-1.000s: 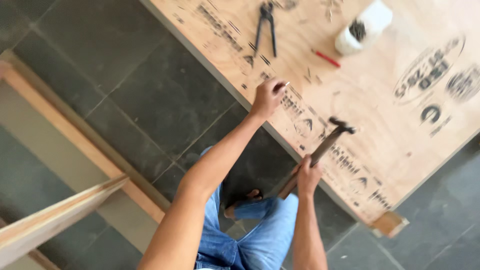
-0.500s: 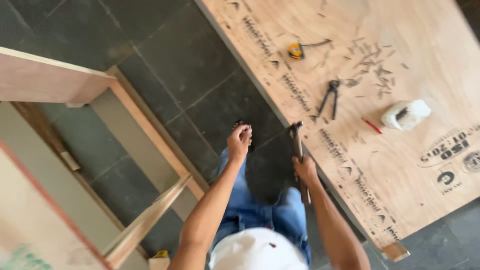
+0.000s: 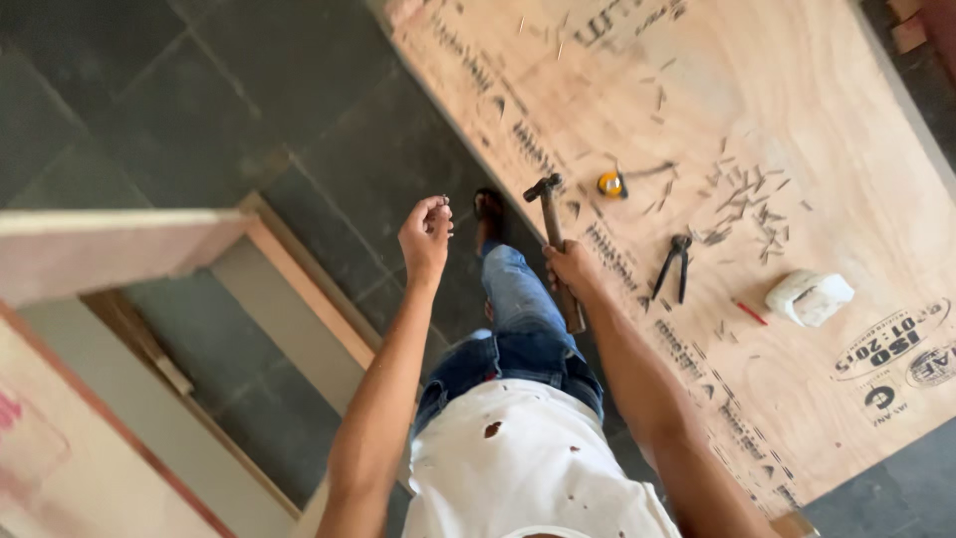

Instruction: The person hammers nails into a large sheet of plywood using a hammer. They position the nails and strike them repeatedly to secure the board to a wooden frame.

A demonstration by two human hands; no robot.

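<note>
Hammer with a wooden handle stands upright in the right hand, fingers wrapped round the shaft, head up, above the dark tiled floor. Left hand is raised beside it, fingertips pinched on small nails. Just right lies a plywood sheet carrying pincers, a yellow tape measure and scattered nails.
</note>
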